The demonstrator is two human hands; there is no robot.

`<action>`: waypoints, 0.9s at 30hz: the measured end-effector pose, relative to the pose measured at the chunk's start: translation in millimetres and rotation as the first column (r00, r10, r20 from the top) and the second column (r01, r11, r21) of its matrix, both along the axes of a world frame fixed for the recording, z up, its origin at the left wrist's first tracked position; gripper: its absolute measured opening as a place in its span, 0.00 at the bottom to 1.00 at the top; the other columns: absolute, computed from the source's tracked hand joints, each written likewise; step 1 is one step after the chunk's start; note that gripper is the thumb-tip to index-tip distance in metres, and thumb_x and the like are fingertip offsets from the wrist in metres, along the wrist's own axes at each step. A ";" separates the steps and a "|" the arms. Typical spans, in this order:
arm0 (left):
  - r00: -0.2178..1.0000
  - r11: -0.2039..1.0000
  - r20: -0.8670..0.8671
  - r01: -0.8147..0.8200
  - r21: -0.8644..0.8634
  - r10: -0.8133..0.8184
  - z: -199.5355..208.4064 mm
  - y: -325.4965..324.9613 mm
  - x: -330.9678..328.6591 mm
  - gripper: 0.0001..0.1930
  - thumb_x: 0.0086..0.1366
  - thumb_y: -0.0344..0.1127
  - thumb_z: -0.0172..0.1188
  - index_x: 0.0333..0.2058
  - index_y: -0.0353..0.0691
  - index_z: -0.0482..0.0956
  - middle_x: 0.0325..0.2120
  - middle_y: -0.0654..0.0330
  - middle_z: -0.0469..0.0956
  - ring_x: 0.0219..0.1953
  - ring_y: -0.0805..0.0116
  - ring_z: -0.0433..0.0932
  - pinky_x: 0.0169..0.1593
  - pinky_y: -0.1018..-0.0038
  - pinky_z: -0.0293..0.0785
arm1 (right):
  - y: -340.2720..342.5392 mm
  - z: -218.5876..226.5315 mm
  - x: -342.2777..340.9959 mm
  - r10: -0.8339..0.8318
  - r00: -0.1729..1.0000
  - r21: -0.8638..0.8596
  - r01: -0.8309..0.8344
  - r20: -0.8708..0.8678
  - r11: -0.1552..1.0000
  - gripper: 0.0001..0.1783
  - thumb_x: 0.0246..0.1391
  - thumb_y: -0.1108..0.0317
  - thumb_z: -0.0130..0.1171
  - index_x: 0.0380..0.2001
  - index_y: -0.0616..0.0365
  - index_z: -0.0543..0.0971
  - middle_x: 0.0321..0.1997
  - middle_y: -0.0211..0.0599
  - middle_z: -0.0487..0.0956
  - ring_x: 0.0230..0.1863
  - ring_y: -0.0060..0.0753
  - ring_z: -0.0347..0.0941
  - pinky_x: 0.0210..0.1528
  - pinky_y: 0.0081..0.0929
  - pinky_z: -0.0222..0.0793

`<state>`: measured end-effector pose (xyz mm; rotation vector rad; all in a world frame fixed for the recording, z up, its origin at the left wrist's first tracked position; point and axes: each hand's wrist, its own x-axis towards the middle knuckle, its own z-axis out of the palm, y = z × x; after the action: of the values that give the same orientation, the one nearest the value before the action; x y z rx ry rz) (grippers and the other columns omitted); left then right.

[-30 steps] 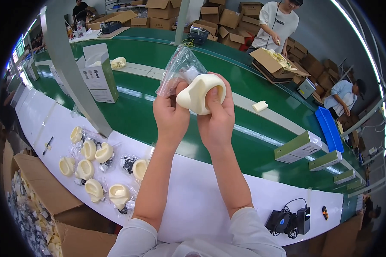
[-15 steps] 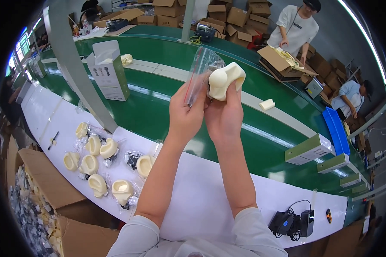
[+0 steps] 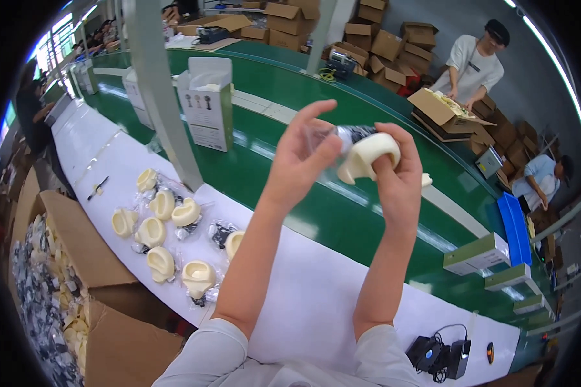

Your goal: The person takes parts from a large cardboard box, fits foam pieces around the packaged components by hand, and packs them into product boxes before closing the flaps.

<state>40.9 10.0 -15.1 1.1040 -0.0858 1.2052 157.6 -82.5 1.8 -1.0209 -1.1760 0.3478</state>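
Both my hands are raised in front of me over the green conveyor. In my right hand (image 3: 400, 177) is a cream-coloured, curved plastic part (image 3: 366, 153), with fingers hooked into its hollow and around its edge. A clear plastic bag (image 3: 317, 134) lies between the thumb and fingers of my left hand (image 3: 295, 161), whose index finger sticks out. Beside the cream part, a dark and silvery item (image 3: 356, 133) shows at the bag; its kind is unclear. Several similar cream parts (image 3: 151, 231) with bagged dark pieces lie on the white table to my left.
An open cardboard box (image 3: 77, 238) full of parts stands at the left. A printed carton (image 3: 206, 113) is on the conveyor (image 3: 265, 164) beside a grey post (image 3: 158, 97). Black adapters with cables (image 3: 436, 351) lie at the right. Across the line, a person handles a box (image 3: 442, 106).
The cream part has turned over and shifted right with my right hand. My hands have moved apart, and the bag no longer hangs upright. The view has swung somewhat left.
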 end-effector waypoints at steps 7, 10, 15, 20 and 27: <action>0.972 0.985 -0.189 0.154 0.081 -0.136 3.3 -0.1 -8.3 0.18 0.60 0.33 0.58 0.48 0.38 0.67 0.31 0.62 0.74 0.32 0.78 0.74 0.33 0.83 0.70 | 0.5 -6.9 -6.3 0.112 0.962 0.247 -0.049 -0.250 0.968 0.18 0.57 0.75 0.49 0.51 0.59 0.66 0.46 0.35 0.72 0.46 0.27 0.71 0.49 0.25 0.70; 0.974 0.988 -0.184 0.145 0.057 -0.132 3.8 -1.0 -11.7 0.19 0.59 0.32 0.58 0.48 0.37 0.66 0.32 0.61 0.74 0.32 0.78 0.74 0.33 0.82 0.71 | 5.3 -10.1 -13.6 0.131 0.940 0.287 -0.037 -0.315 0.957 0.18 0.57 0.76 0.47 0.52 0.59 0.65 0.48 0.36 0.71 0.47 0.29 0.71 0.49 0.27 0.70; 0.966 0.981 -0.176 0.185 -0.049 -0.191 7.7 -3.2 -9.8 0.18 0.59 0.28 0.57 0.47 0.36 0.67 0.37 0.58 0.75 0.37 0.78 0.74 0.39 0.82 0.71 | 6.3 -7.3 -19.8 0.235 0.858 0.322 -0.087 -0.456 0.943 0.18 0.58 0.77 0.45 0.53 0.58 0.64 0.50 0.37 0.70 0.48 0.30 0.70 0.50 0.29 0.71; 0.944 0.960 -0.176 0.278 -0.029 -0.279 9.4 1.8 -17.8 0.20 0.56 0.27 0.59 0.48 0.36 0.67 0.37 0.59 0.75 0.37 0.78 0.74 0.40 0.83 0.71 | 8.6 -8.1 -22.2 0.158 0.886 0.274 -0.036 -0.436 0.961 0.18 0.58 0.76 0.45 0.53 0.58 0.65 0.48 0.37 0.71 0.47 0.29 0.71 0.48 0.28 0.71; 0.833 0.938 -0.519 0.312 0.151 -0.193 -4.4 20.6 -29.6 0.22 0.53 0.27 0.59 0.48 0.32 0.68 0.37 0.63 0.74 0.37 0.78 0.74 0.41 0.79 0.72 | 11.0 -12.8 -10.2 0.166 0.941 -0.071 -0.195 -0.294 0.978 0.16 0.54 0.77 0.52 0.48 0.59 0.68 0.43 0.33 0.72 0.42 0.25 0.71 0.42 0.22 0.69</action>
<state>11.3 30.5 -19.5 1.5300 0.0258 0.6505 147.4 -71.5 -11.1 -0.9141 -0.9970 0.6836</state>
